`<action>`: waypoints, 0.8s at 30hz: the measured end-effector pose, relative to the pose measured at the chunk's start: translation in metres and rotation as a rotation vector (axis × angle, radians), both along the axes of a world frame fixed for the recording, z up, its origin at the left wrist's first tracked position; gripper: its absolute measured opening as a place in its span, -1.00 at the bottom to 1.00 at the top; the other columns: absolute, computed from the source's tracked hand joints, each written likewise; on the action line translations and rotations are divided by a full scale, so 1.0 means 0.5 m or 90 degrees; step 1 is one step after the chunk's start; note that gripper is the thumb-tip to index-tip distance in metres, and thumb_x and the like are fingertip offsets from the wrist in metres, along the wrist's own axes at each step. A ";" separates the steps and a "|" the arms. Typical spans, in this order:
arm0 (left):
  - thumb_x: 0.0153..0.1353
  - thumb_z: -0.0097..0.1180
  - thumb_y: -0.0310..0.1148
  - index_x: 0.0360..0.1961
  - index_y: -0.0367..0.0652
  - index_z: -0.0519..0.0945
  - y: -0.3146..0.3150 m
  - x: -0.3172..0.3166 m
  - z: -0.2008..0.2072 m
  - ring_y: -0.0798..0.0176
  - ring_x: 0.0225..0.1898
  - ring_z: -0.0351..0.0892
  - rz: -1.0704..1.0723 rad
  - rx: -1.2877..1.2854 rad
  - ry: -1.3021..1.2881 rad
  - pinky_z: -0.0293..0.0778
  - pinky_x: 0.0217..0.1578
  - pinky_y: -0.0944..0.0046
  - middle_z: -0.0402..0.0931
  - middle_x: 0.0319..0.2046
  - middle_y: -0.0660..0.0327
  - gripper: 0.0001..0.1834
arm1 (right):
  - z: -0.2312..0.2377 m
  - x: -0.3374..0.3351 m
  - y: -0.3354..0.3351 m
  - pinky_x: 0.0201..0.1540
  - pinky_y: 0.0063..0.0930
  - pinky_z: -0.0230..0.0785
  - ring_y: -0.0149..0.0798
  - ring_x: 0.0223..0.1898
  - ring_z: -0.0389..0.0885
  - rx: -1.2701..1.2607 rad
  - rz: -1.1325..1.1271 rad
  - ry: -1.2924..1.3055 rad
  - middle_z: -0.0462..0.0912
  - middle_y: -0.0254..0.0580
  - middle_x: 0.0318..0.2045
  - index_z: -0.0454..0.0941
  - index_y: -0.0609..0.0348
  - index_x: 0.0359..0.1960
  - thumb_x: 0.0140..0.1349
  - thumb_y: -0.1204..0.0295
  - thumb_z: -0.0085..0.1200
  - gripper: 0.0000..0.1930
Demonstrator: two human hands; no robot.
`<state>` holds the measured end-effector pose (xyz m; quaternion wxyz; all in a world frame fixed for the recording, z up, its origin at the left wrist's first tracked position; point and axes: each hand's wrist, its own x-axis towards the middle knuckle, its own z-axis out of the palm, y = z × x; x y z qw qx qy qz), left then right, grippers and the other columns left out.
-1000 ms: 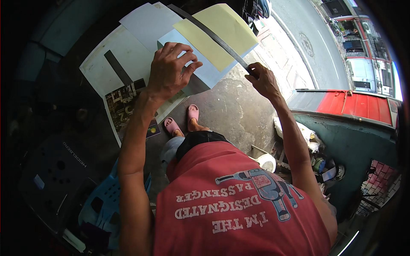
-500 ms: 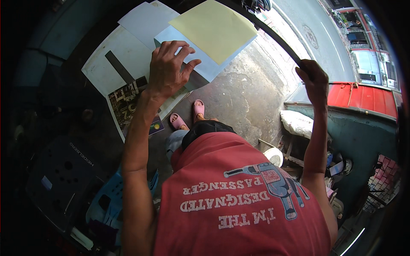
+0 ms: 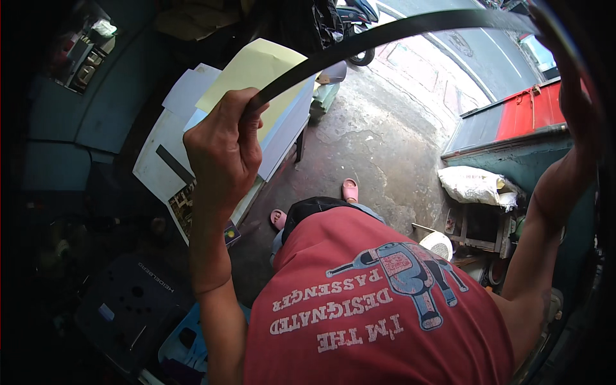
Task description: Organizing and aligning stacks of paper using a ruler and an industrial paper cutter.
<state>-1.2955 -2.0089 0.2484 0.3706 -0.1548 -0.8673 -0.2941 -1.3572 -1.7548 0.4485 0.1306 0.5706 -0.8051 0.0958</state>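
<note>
Left of centre, the left hand pinches a dark strip before yellow paper; upper right, I can't tell whether the right hand grips it.

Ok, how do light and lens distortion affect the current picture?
Head view: daylight nearly washes out the pavement toward the upper right, while the far left sinks into darkness; head view: the long dark strip arcs, lens bend or real flex unclear; head view: the right hand is hazy near the dark rim.
</note>
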 end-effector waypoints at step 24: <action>0.48 -0.26 0.02 -0.29 -0.29 0.44 0.342 -0.139 -0.181 0.30 -0.77 0.33 0.075 0.565 -0.104 0.30 -0.69 0.35 0.34 -0.69 0.17 -0.48 | -0.198 -0.449 -0.026 -0.25 -0.13 0.52 0.01 -0.27 0.70 -0.259 0.496 -0.431 0.66 0.06 -0.49 0.66 0.26 -0.40 0.02 0.24 0.24 -0.71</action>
